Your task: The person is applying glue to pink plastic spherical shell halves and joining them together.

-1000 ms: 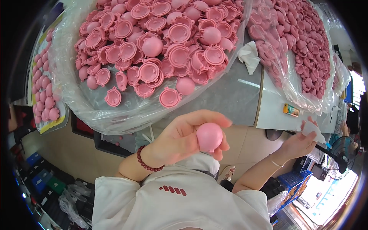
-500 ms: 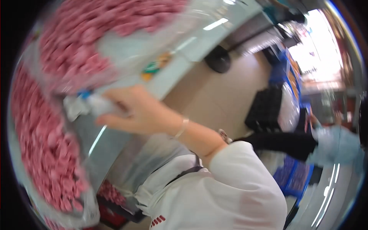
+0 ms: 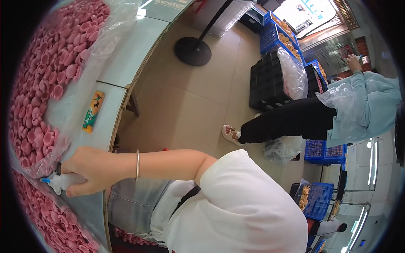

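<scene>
Closed around a white squeeze bottle (image 3: 67,180) with a blue tip is my right hand (image 3: 95,168), at the left over the table edge. A metal bangle circles that wrist. The bottle's tip points left, between two spreads of small pink cup-shaped pieces: one (image 3: 55,50) lies beyond the hand, the other (image 3: 50,215) nearer. Clear plastic sheeting (image 3: 105,46) lies under and around these pieces. Whitish material, perhaps tissue, shows around the bottle's neck; I cannot make it out fully. My left hand is outside the picture.
A yellow-green packet (image 3: 93,111) lies on the white table (image 3: 122,59). On the tiled floor stand a round black stand base (image 3: 193,51), a black crate (image 3: 268,80) and blue baskets (image 3: 318,200). A co-worker in a light blue top (image 3: 365,109) stands at right; another person (image 3: 331,227) is farther off.
My view has swung to the right, showing more floor and the co-worker. My right hand, still holding the squeeze bottle, appears lower and farther left in the picture.
</scene>
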